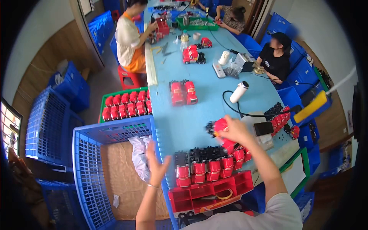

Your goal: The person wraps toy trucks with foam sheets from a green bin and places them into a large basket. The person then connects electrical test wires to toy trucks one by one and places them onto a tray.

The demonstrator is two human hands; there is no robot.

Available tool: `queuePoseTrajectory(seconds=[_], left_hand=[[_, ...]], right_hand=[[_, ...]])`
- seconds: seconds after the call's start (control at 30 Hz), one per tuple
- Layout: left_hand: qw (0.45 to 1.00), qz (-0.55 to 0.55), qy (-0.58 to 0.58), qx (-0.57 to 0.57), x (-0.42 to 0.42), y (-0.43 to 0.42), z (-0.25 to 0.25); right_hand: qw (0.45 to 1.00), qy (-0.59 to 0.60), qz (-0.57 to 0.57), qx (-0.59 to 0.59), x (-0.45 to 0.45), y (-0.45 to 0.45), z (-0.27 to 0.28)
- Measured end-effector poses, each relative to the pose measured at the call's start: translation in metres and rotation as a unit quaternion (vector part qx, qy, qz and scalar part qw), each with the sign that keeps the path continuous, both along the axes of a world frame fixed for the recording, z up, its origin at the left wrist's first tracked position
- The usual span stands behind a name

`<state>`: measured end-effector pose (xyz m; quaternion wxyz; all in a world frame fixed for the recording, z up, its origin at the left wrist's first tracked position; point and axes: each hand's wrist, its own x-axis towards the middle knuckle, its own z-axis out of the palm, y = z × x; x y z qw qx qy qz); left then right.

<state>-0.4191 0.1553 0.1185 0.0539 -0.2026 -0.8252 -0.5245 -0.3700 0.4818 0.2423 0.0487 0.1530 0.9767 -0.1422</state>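
Note:
My right hand [234, 131] is closed on a red toy truck [220, 125] with black wheels, held above the blue table [168, 130]. Just below it stands a row of red and black toy trucks [198, 170] along the near part of the table. My left hand [155, 163] has its fingers spread and holds nothing, over the right side of a blue crate [90, 172] beside a crumpled white plastic bag [140, 157]. Two more red trucks [183, 93] stand farther up the table.
A red tray [209, 191] lies nearest my body. A white cylindrical tool [239, 92] with a black cable stands at mid-table, near a phone [264, 128]. A green-edged crate [124, 105] holds red trucks. Several people sit around the table's far part.

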Motion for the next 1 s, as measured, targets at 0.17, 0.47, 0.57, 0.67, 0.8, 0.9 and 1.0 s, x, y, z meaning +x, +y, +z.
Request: queuePoseTrajectory(seconds=[0.17, 0.47, 0.57, 0.67, 0.8, 0.9, 1.0], left_hand=[[0.966, -0.256, 0.039, 0.009, 0.072, 0.115, 0.143], [0.937, -0.332, 0.062, -0.084, 0.175, 0.182, 0.230], [0.944, -0.313, -0.058, 0.088, 0.203, 0.202, 0.231], [0.935, -0.299, -0.060, 0.179, 0.231, 0.225, 0.244], [0.904, -0.356, -0.096, 0.217, 0.260, 0.248, 0.252], [0.902, -0.383, 0.001, 0.197, 0.293, 0.256, 0.263], [0.901, -0.401, 0.043, 0.158, 0.312, 0.250, 0.271]], right_hand=[[0.989, 0.093, 0.050, -0.103, 0.069, -0.044, 0.076], [0.958, 0.199, 0.035, -0.205, 0.223, 0.002, 0.136], [0.904, 0.276, 0.061, -0.322, 0.255, 0.044, 0.115], [0.813, 0.317, 0.074, -0.483, 0.287, 0.058, 0.110], [0.728, 0.361, 0.015, -0.583, 0.336, 0.052, 0.110], [0.723, 0.415, -0.030, -0.551, 0.370, 0.026, 0.113], [0.754, 0.445, -0.070, -0.478, 0.396, -0.003, 0.110]])
